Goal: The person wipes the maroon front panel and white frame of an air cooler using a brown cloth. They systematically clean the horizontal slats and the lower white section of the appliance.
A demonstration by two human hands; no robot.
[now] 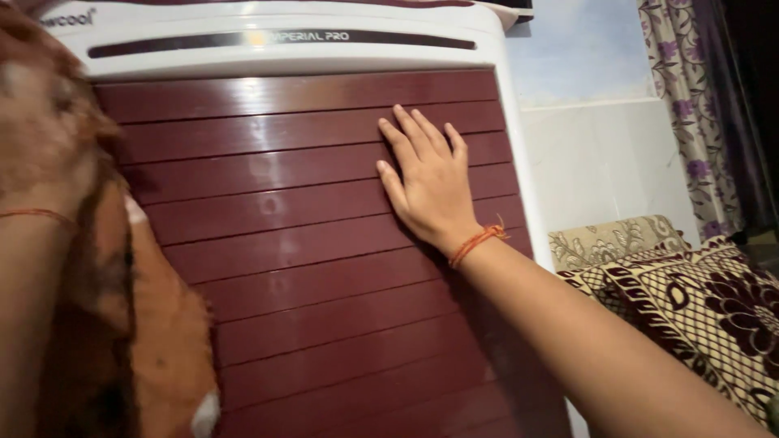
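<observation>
Head view: right hand [430, 182] lies flat and open on the maroon louvred front [324, 268] of a white air cooler [507, 122], fingers spread, gripping nothing; an orange thread [477, 242] circles the wrist. Left hand [45, 142] is blurred at the frame's left edge beside an orange-brown cloth [166, 341] (grip state: cannot tell). Slats look glossy; whether wiping is done or pending, unclear. Dark label strip [284, 40] with pale lettering runs along the cooler's white top. Patterned bedding [690, 300] right; floral curtain [690, 97] behind.
</observation>
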